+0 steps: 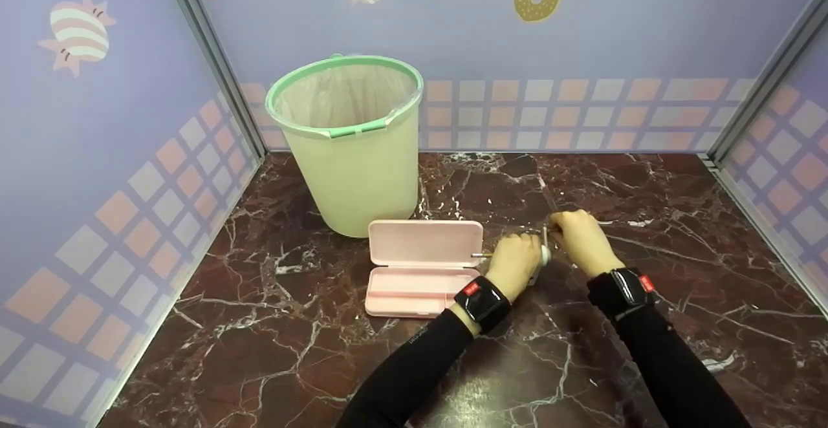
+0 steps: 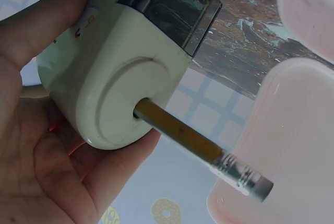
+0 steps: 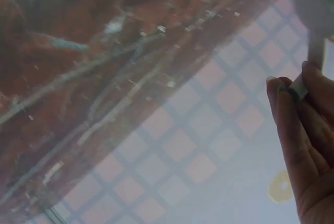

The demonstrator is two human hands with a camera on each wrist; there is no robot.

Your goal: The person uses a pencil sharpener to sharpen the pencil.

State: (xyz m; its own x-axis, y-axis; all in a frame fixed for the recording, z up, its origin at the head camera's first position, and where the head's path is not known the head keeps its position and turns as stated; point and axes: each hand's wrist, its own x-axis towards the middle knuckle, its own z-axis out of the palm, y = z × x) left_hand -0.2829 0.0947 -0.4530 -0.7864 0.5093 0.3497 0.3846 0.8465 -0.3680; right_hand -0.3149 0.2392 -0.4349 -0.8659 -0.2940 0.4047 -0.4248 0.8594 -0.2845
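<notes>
My left hand grips a cream-coloured crank pencil sharpener, its thumb on one side and fingers round the other. A pencil with a metal ferrule and a grey eraser end sticks out of the sharpener's hole. The dark see-through shavings drawer shows on the sharpener's side. With its thumb and fingers, my right hand pinches the small knob of the crank arm. Beside the left hand lies an open pink pencil case, lid tilted back.
Behind the pencil case stands a pale green waste bin with a green rim and a liner. Small white bits are scattered on the dark marbled tabletop. Patterned panels enclose the back and both sides.
</notes>
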